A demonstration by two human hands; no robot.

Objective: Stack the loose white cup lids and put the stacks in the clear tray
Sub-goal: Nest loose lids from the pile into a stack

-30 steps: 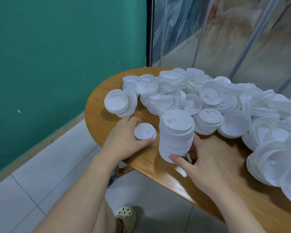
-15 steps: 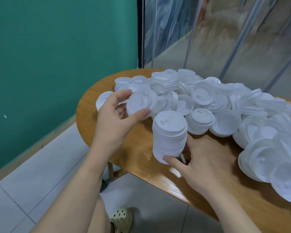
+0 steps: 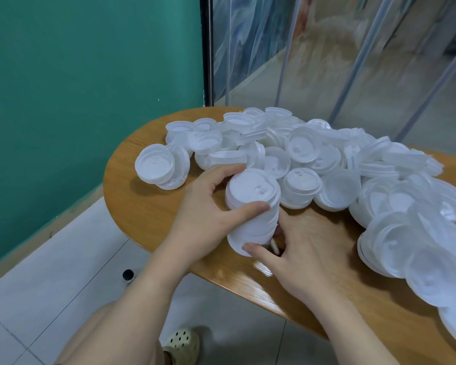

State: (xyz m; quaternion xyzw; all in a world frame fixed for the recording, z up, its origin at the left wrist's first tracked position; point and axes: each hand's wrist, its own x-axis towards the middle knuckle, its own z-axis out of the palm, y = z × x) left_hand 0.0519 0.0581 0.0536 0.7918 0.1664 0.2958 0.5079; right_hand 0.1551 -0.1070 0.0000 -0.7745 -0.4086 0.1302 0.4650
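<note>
My left hand (image 3: 203, 206) wraps the top of the stack (image 3: 252, 214) at frame centre, thumb on the near side, fingers curled over the far rim of the top lid (image 3: 250, 191). My right hand (image 3: 308, 248) grips the base of the stack from the right, thumb under its near edge, the other fingers hidden behind it. The stack leans a little toward me on the table (image 3: 148, 206), near its front edge.

Loose lids crowd round it: a heap (image 3: 313, 154) runs from the upper middle to the right edge, touching the stack's far side, and a bigger drift (image 3: 419, 246) fills the right of the frame. A small pile (image 3: 159, 167) sits apart at centre left. No tray shows in this view.

Green wall (image 3: 77, 88) fills the upper left, glass panels (image 3: 340, 48) the upper right. My shoe (image 3: 182, 343) shows on the tiled floor (image 3: 63, 272) at the bottom.
</note>
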